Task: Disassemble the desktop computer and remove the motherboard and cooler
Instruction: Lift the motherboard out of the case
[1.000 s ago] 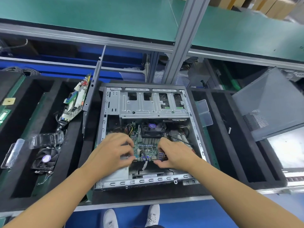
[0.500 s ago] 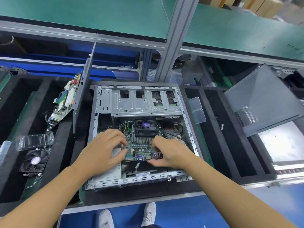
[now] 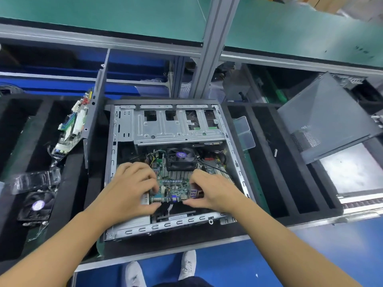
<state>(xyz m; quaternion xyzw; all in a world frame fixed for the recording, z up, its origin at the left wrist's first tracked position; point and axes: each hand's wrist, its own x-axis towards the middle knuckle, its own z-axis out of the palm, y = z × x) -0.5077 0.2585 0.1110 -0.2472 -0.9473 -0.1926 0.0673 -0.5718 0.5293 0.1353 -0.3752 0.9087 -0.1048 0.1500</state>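
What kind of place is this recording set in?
Probably an electronics teardown line workstation: a green-matted bench on an aluminium frame, a foam-lined tray holding a loose circuit board and fan, and an open desktop case with its motherboard inside.

Left hand [image 3: 132, 187] covers left pt of motherboard [image 3: 176, 186]; right hand [image 3: 213, 191] covers its right pt. Fingertips mostly out of sight on the board. Both arms cut off at btm edge. Chip + port markings too small to read. Cooler [image 3: 181, 159] fins partly behind right fingers [image 3: 196, 176]; sticker text unreadable. Case [image 3: 178, 129] interior under drive cage hidden. Side panel [image 3: 327, 121] cut off at right edge. 2 shoes [image 3: 188, 264] cut off at heels. Loose fan [image 3: 36, 204] wires blurred; can't tell if clear wrap [image 3: 33, 181] touches it.
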